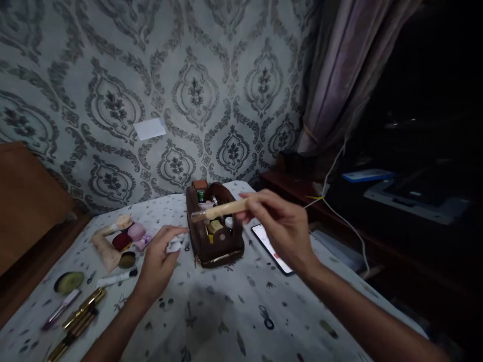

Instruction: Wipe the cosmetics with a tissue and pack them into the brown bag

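My right hand [281, 223] pinches the pale handle of a brush [226, 208], held level above an open brown cosmetic bag [217, 254]. The brush's greyish tip points left. Small bottles, a white-capped container [229, 222] and a yellowish box [216, 227] show inside the bag, partly hidden by the brush. Left of the bag is my left hand [156, 261], its thumb and forefinger apart. A small crumpled white thing [174, 245] shows between them; whether the hand touches it, I cannot tell.
At left lie a beige tube-like pouch [105, 251], a pink sponge [136, 232], a round compact [69, 282], a white tube [117, 278] and gold tubes [83, 307]. A lit phone [271, 251] lies right of the bag. A white cable [345, 216] hangs beyond the patterned cloth's right edge.
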`<state>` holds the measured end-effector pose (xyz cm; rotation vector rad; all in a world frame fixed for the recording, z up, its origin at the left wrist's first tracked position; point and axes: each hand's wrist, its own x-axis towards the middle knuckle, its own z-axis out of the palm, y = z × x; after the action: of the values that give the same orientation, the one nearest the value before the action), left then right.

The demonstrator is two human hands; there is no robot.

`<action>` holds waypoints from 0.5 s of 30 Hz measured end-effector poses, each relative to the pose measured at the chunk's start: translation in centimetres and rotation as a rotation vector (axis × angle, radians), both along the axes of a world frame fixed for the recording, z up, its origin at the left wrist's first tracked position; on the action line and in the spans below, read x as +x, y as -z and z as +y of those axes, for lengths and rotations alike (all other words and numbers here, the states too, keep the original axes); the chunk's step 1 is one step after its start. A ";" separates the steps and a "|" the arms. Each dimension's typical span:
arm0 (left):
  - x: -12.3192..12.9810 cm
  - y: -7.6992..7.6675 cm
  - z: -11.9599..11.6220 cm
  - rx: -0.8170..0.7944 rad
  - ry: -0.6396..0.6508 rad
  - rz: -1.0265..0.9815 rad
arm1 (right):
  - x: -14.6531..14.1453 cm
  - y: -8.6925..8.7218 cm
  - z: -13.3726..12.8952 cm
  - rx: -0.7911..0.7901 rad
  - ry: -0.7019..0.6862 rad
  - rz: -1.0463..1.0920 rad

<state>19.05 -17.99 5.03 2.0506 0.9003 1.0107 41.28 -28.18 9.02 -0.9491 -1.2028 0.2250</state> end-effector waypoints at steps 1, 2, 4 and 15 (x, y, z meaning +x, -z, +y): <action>0.8 -0.7 0.4 0.171 0.015 0.148 | 1.2 -0.5 0.2 0.023 0.042 -0.021; 1.8 -1.4 0.8 0.305 0.013 0.296 | 2.4 -0.8 0.7 0.038 0.071 -0.042; 3.7 -2.5 1.6 0.456 -0.041 0.542 | 4.4 -1.2 1.9 0.052 0.098 -0.075; 9.1 -4.8 3.9 0.479 -0.249 1.119 | 8.8 -0.4 10.3 0.036 -0.010 -0.227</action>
<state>28.19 -14.08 9.79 3.0103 1.5830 0.0681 50.08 -17.92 9.44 -0.9556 -1.4155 0.1042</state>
